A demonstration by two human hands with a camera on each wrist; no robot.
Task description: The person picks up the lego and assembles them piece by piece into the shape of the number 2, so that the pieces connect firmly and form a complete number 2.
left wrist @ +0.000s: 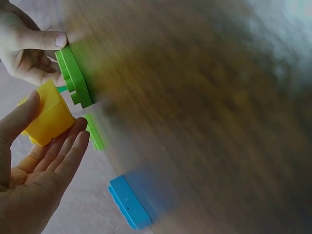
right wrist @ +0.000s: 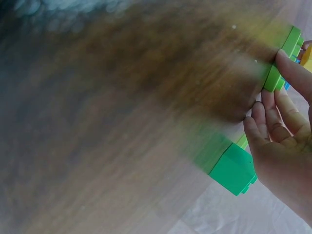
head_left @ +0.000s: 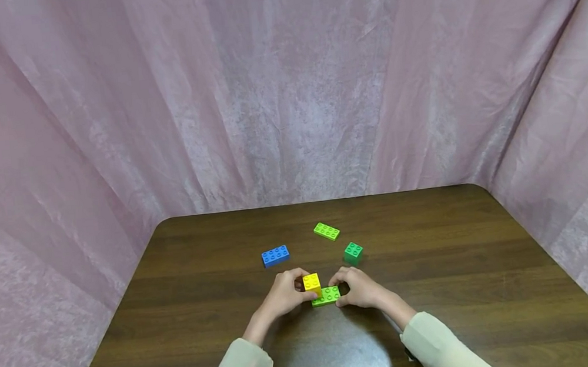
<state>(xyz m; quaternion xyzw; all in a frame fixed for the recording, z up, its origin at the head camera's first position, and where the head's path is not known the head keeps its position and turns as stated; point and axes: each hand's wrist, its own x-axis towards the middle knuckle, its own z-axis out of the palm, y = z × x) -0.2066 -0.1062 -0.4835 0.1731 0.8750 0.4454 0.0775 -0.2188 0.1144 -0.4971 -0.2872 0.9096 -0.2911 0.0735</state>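
My left hand (head_left: 285,293) pinches a square yellow brick (head_left: 311,282) between thumb and fingers. In the left wrist view the yellow brick (left wrist: 51,114) is tilted, close over the studs at one end of a thin lime-green brick (left wrist: 74,77). That lime-green brick (head_left: 330,296) lies on the table near the middle, its left end partly covered by the yellow one in the head view. At its right end, my right hand (head_left: 361,289) grips it with thumb and fingertips. The right wrist view has the thumb (right wrist: 287,61) against the plate's side.
Beyond the hands lie a blue brick (head_left: 275,256) at the left, a second thin lime-green brick (head_left: 327,231) farther back, and a dark green square brick (head_left: 353,253) at the right. The brown wooden table (head_left: 444,311) ends at a pink curtain (head_left: 285,90).
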